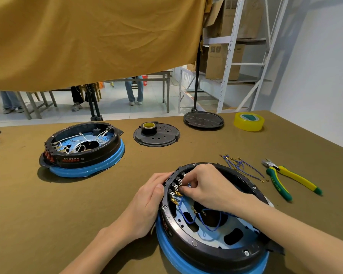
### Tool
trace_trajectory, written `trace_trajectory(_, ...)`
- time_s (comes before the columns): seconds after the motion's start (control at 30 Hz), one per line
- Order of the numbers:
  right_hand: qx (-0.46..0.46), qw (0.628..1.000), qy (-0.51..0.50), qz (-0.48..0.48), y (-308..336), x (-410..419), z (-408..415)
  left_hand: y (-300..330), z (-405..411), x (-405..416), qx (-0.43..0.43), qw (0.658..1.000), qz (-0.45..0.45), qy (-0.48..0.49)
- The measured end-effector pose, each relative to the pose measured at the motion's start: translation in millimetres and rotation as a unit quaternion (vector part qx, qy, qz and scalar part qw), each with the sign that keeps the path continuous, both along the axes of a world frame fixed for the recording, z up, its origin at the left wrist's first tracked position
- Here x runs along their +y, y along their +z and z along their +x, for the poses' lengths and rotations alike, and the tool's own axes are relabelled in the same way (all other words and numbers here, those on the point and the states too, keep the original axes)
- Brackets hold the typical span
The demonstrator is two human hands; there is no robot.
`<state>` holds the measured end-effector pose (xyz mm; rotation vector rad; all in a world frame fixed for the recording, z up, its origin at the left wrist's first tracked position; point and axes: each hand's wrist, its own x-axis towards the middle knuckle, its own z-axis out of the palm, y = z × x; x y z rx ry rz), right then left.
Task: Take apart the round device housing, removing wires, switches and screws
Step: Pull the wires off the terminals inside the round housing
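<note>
Round device housing (216,244) sat open on worktop (48,204), cover off. Left hand (147,202) braced rim, fingers relaxed. Right hand (208,184) pinched connector at switch block (175,187). Removed blue wires (240,167) lay beside; several wires, switches, screws remained.

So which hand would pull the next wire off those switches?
Probably the right hand: its fingertips are already inside the round housing, pinching at the blue wire terminals by the switches. The left hand braces the housing's outer rim.
</note>
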<state>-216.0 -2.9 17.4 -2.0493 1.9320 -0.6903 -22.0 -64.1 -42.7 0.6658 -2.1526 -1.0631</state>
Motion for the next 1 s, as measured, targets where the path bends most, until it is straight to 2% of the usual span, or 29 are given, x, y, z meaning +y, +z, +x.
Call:
trace_trajectory(0.17,0.034,0.999,-0.019,-0.013,1,3,4,0,-1,0,0.002,1.000,-0.005,0.002)
trace_trajectory(0.3,0.005,1.000,0.007,-0.009,1,4,1,1,-1,1,0.002,1.000,-0.006,0.003)
trace_trajectory(0.47,0.004,1.000,-0.009,-0.006,-2,3,0,1,0,1,-0.004,1.000,-0.009,0.005)
trace_trajectory(0.57,-0.092,0.995,-0.030,-0.024,1,9,-7,1,0,0,-0.005,1.000,-0.011,0.005)
trace_trajectory(0.7,-0.273,0.940,-0.107,-0.175,10,10,-23,-1,0,0,-0.004,1.000,-0.014,0.009)
trace_trajectory(0.77,-0.299,0.932,-0.131,-0.154,16,9,-33,0,0,0,-0.001,1.000,-0.014,0.008)
trace_trajectory(0.83,-0.233,0.965,-0.111,-0.053,22,11,-43,0,-1,0,0.001,1.000,-0.014,0.007)
trace_trajectory(0.9,-0.116,0.989,-0.059,0.074,25,15,-50,0,-1,0,0.004,1.000,-0.013,0.006)
trace_trajectory(0.97,-0.004,0.988,-0.025,0.149,27,20,-51,0,-1,0,0.008,1.000,-0.012,0.004)
trace_trajectory(1.0,0.024,0.985,-0.015,0.169,28,21,-49,0,-1,0,0.009,1.000,-0.011,0.003)
